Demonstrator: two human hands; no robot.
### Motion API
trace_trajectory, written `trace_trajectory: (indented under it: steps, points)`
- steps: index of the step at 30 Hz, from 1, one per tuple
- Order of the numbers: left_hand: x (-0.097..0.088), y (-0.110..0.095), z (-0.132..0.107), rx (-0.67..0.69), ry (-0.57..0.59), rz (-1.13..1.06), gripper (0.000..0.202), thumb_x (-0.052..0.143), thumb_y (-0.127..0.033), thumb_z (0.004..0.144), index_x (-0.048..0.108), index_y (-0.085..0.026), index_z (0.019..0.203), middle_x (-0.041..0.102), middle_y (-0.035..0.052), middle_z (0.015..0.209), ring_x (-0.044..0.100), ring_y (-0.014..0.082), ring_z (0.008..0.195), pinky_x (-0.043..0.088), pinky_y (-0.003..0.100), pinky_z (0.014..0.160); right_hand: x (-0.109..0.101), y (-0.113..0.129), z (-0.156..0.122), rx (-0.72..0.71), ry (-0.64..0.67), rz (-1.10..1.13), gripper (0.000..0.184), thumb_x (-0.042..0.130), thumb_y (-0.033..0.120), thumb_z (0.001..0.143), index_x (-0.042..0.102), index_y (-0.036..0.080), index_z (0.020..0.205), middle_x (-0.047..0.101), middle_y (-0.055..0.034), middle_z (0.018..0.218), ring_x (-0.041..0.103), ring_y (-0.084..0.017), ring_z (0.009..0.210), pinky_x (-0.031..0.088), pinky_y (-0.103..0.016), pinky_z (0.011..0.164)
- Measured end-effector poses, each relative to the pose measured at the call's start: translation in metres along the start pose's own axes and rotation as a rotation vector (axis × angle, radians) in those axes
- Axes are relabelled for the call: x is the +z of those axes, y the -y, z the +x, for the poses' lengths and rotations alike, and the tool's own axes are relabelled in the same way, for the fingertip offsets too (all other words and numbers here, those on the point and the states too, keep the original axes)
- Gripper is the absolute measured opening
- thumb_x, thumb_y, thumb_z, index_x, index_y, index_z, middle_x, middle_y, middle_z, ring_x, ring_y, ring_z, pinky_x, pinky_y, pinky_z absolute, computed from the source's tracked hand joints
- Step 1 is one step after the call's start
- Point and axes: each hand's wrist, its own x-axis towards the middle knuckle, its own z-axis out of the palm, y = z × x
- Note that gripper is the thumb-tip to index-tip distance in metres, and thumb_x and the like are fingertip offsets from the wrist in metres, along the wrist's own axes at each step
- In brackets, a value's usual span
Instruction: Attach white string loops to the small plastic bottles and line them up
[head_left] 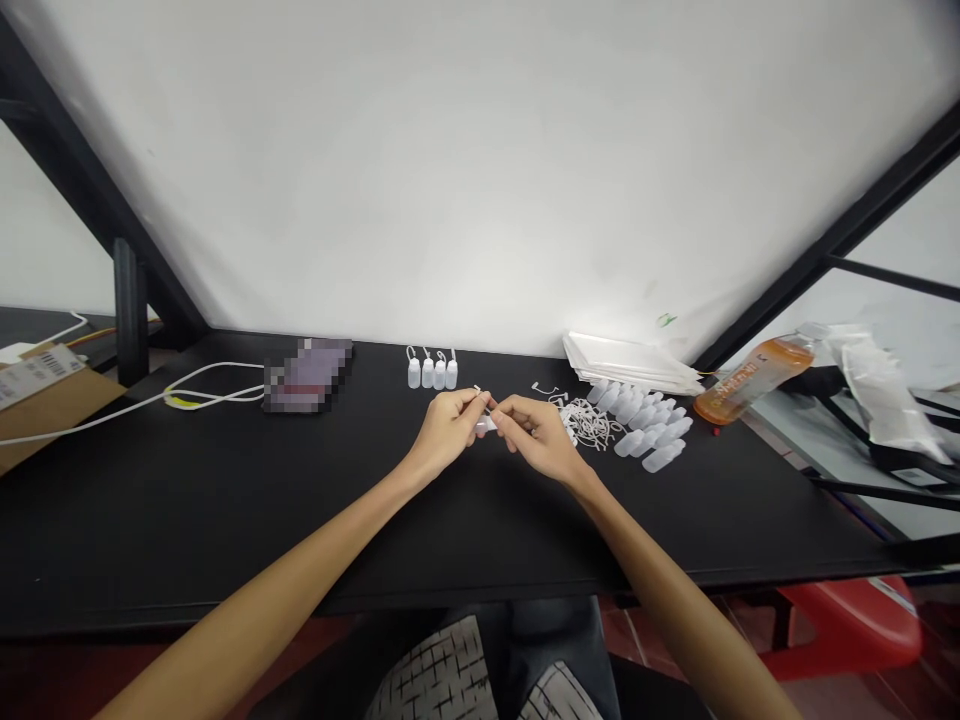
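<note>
Left hand (450, 425) and right hand (536, 435), fingertip grips meeting around a small translucent plastic bottle (486, 424) over the black desk (480, 530); thin white straps (592, 425) lie heaped beside the right hand.

Place is looking like a small hand-assembly workshop. Small bottles (428, 375) are standing in a row toward the back of the black table (187, 500); loose bottles (661, 457) are lying in rows on its right, beside a heap of thin white parts (591, 425). Black framing (131, 300) is rising at both its ends; barcode-labelled cardboard (75, 395) is lying by its left end.
</note>
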Motion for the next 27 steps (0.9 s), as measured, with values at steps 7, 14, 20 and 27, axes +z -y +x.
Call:
trace_trajectory:
  steps: [7, 14, 20, 27]
  points:
    - [0.0, 0.006, 0.001, 0.075, -0.047, 0.13, 0.032, 0.049, -0.04, 0.089, 0.062, -0.015, 0.073, 0.049, -0.0041, 0.05, 0.041, 0.0077, 0.042, 0.035, 0.02, 0.045, 0.005, 0.0, 0.001, -0.05, 0.041, -0.13, 0.045, 0.04, 0.047, 0.097, 0.046, 0.02, 0.062, 0.048, 0.0021, 0.054, 0.041, -0.011, 0.051, 0.033, -0.026, 0.054]
    - [-0.009, 0.008, 0.008, 0.116, -0.022, 0.29, 0.035, 0.045, -0.04, 0.091, 0.066, -0.016, 0.075, 0.053, -0.0031, 0.05, 0.046, 0.0102, 0.044, 0.036, 0.023, 0.049, 0.0, -0.004, 0.001, -0.072, -0.048, -0.178, 0.044, 0.038, 0.044, 0.099, 0.05, 0.02, 0.064, 0.048, 0.0009, 0.056, 0.046, -0.012, 0.054, 0.036, -0.026, 0.056]
    - [-0.01, 0.01, 0.006, 0.275, -0.007, 0.584, 0.032, 0.041, -0.024, 0.093, 0.06, -0.016, 0.069, 0.058, 0.0004, 0.058, 0.051, 0.0127, 0.053, 0.034, 0.025, 0.057, -0.007, 0.0, 0.002, -0.113, -0.247, -0.176, 0.018, 0.057, 0.037, 0.091, 0.064, 0.02, 0.089, 0.062, -0.0036, 0.078, 0.052, -0.013, 0.06, 0.039, -0.026, 0.051]
    - [-0.007, 0.015, 0.002, 0.334, 0.079, 0.736, 0.028, 0.04, -0.016, 0.093, 0.054, -0.017, 0.068, 0.057, 0.0018, 0.061, 0.049, 0.013, 0.052, 0.029, 0.025, 0.054, -0.002, -0.006, 0.003, -0.217, -0.162, -0.212, 0.016, 0.058, 0.03, 0.09, 0.07, 0.022, 0.098, 0.065, -0.0043, 0.082, 0.053, -0.013, 0.06, 0.044, -0.027, 0.056]
